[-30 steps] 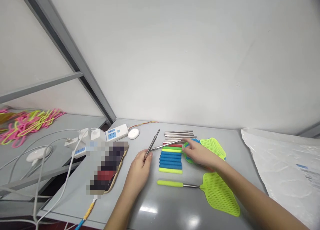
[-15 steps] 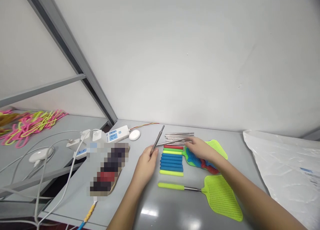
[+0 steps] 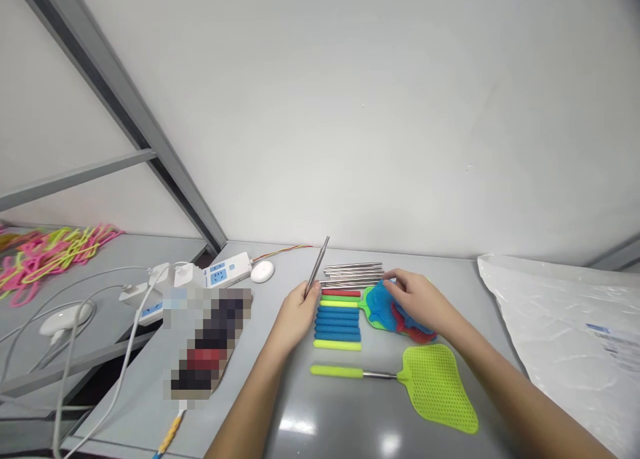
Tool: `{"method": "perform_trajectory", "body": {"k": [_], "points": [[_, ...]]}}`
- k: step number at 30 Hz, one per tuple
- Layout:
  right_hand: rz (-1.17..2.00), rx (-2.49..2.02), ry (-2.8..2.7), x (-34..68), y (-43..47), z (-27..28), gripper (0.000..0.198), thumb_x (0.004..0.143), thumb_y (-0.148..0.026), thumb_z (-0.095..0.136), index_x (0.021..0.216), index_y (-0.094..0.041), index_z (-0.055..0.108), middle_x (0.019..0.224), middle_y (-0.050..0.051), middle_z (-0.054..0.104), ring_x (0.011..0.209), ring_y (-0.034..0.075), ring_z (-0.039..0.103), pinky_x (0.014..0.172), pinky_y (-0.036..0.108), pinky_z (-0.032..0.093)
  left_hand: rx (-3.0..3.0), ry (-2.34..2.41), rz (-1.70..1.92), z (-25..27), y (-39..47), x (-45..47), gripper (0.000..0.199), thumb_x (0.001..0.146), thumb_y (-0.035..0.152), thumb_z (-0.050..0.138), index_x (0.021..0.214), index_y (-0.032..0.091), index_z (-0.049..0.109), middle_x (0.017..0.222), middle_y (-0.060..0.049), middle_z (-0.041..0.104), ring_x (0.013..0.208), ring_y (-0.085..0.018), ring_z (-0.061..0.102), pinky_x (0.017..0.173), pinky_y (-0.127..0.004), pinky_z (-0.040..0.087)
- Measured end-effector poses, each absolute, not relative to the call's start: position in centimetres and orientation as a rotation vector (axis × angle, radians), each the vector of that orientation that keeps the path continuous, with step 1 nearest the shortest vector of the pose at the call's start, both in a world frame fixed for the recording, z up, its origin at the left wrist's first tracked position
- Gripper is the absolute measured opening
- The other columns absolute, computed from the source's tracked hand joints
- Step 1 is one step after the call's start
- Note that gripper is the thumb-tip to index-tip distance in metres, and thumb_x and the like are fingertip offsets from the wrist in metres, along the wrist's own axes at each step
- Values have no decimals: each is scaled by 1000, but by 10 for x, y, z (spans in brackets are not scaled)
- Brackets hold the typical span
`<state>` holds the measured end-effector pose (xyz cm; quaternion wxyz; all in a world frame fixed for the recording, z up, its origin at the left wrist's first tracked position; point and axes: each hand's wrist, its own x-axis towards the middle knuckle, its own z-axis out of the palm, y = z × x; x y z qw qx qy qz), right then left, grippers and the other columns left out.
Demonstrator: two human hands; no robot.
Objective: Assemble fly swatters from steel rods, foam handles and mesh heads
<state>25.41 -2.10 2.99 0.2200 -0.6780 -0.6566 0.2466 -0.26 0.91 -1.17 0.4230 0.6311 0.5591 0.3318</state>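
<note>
My left hand [image 3: 295, 318] is closed around a slim metal rod [image 3: 317, 267] that points up and slightly right. My right hand [image 3: 419, 300] reaches over a pile of mesh fly swatter heads, its thumb and forefinger apart at the top edge of a blue head [image 3: 376, 304]. A red head [image 3: 406, 322] shows below that hand; its other fingertips are hidden. Several metal rods [image 3: 353, 271] lie behind a row of coloured grip sleeves, among them blue sleeves [image 3: 338, 322] and a red sleeve [image 3: 341, 293]. Nearest me lies an assembled yellow-green fly swatter [image 3: 438, 384].
Left on the table [image 3: 260, 366] are a blurred-out phone-like object [image 3: 210, 342] on a cable, a white power strip [image 3: 229, 270] with chargers, and a round white object [image 3: 263, 271]. A white plastic bag [image 3: 560, 326] lies right. Pink and yellow loops [image 3: 55, 256] are far left.
My right hand has let go of a metal rod, now lying with the other rods, and has moved onto the swatter heads. My left hand still holds its rod. The view has shifted slightly.
</note>
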Motion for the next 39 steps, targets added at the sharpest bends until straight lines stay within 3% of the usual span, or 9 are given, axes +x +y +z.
{"method": "perform_trajectory", "body": {"k": [4,7,10,14,18,25,34,39], "points": [[672,-1881,-1768,260,-48,25,35,92,-45,37,105,-24,62,65,-2,61,60,17,56,56,28,35,1623,1411,852,-14,7,0,42,90,55,41,89,18,61,65,2,56,58,-15,54,55,-26,40],[640,-1877,-1765,260,-72,16,35,93,-45,35,101,-25,63,69,0,64,62,18,58,57,29,36,1703,1468,955,-16,2,-2,38,91,50,41,99,19,62,86,-3,65,76,-18,60,67,-28,45],[553,-1882,-1747,264,-91,5,35,94,-45,35,98,-26,64,77,2,67,68,20,60,61,30,39,1804,1464,1021,-19,-9,-7,33,92,46,40,95,20,61,100,-6,64,91,-20,59,79,-30,44],[421,-1919,-1706,277,-108,-13,34,94,-43,35,99,-25,63,86,3,68,75,20,62,67,32,42,1884,1479,979,-27,-31,-18,29,93,43,38,83,22,55,82,-1,60,78,-18,56,71,-27,42],[157,-1910,-1672,291,-115,-31,32,95,-39,36,104,-22,61,96,7,66,88,22,60,75,34,43,1927,1577,931,-36,-51,-26,33,92,44,40,67,22,38,65,4,48,63,-15,47,60,-24,36],[62,-1799,-1659,297,-119,-41,29,95,-35,38,107,-20,59,97,8,59,92,21,56,79,34,43,1865,1637,992,-36,-71,-30,41,91,48,42,64,22,25,55,6,27,55,-12,31,54,-22,28],[229,-1412,-2206,212,-112,-16,32,96,-33,37,93,-19,65,89,8,59,85,20,54,76,34,41,1830,1599,1104,-32,-93,-42,39,90,49,42,64,22,34,56,6,29,55,-12,34,53,-22,28],[623,-1272,-1979,174,-109,2,36,92,-44,48,119,-21,53,87,2,59,76,15,54,68,28,43,2074,1408,1001,-29,-99,-34,36,93,46,40,67,21,45,59,4,43,58,-13,44,57,-23,31]]}}
